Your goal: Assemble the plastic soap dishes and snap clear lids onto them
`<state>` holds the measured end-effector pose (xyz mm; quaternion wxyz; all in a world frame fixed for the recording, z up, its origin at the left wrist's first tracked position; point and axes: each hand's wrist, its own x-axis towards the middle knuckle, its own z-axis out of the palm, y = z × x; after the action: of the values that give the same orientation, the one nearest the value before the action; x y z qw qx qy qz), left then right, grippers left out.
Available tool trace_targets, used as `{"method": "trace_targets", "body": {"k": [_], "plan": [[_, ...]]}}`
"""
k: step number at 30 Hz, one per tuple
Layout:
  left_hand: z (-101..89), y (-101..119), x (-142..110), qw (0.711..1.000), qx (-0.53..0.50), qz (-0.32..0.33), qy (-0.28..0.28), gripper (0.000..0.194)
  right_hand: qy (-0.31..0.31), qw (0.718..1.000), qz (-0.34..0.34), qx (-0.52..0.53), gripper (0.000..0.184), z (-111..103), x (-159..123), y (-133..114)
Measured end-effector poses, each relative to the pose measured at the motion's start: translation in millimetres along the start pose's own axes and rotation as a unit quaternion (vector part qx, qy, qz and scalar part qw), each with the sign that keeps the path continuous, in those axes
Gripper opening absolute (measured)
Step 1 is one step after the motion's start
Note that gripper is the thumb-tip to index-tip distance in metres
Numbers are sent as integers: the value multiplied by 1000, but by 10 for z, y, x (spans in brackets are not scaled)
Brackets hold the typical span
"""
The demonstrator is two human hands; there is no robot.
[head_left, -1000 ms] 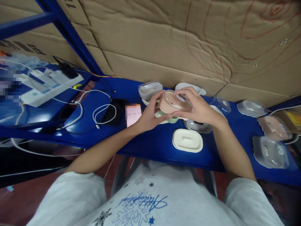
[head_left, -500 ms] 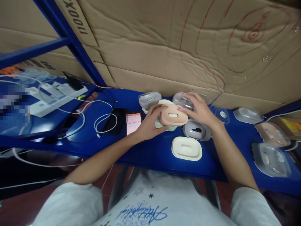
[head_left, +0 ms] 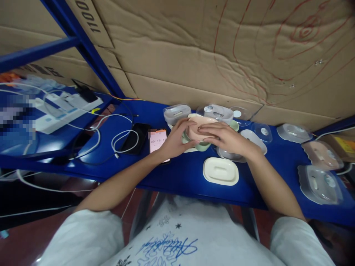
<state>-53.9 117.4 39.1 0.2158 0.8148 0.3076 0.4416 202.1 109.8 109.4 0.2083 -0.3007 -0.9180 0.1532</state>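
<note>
A pink rounded plastic box, shaped like a soap box, is between my hands over the middle of the blue table. My left hand is closed around its left side, thumb at the near edge. My right hand lies across its right and near side, fingers against the pink plastic, hiding part of it. Just beneath the box shows a pale green container. Nearer me lies a cream oval lid with a raised grip. A grey piece rests partly behind my right wrist.
Clear-covered grey boxes stand at the back by the cardboard wall. Several transparent covers lie on the right. To the left are a phone showing a timer, a dark phone, white cables and a power strip.
My right hand has come down and across onto the pink box, covering its near side. The box has tilted, and its lid slot no longer shows. The cream lid stays put.
</note>
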Motion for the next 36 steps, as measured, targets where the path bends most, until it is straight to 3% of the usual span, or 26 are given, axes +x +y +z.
{"method": "trace_targets", "body": {"k": [5, 10, 13, 16, 19, 24, 29, 36], "plan": [[7, -35, 11, 1000, 6, -9, -3, 80, 18, 999, 39, -26, 38, -72, 12, -89], [15, 0, -24, 996, 65, -18, -52, 99, 15, 997, 58, -47, 38, -320, -68, -183], [31, 41, -54, 987, 137, -18, -86, 83, 21, 994, 89, -63, 40, -503, -226, -191], [54, 81, -77, 979, 176, 12, -101, 62, 77, 983, 136, -95, 41, -574, -480, -149], [78, 131, -97, 972, 192, 70, -115, 46, 147, 964, 170, -143, 41, -481, -794, -30], [108, 209, -126, 959, 207, 124, -152, 33, 213, 933, 206, -204, 41, -212, -1234, 282], [118, 228, -128, 952, 223, 147, -149, 19, 203, 934, 193, -221, 39, -127, -1390, 447], [96, 255, -102, 958, 207, 159, -116, 11, 178, 950, 148, -210, 36, -21, -1314, 360]]}}
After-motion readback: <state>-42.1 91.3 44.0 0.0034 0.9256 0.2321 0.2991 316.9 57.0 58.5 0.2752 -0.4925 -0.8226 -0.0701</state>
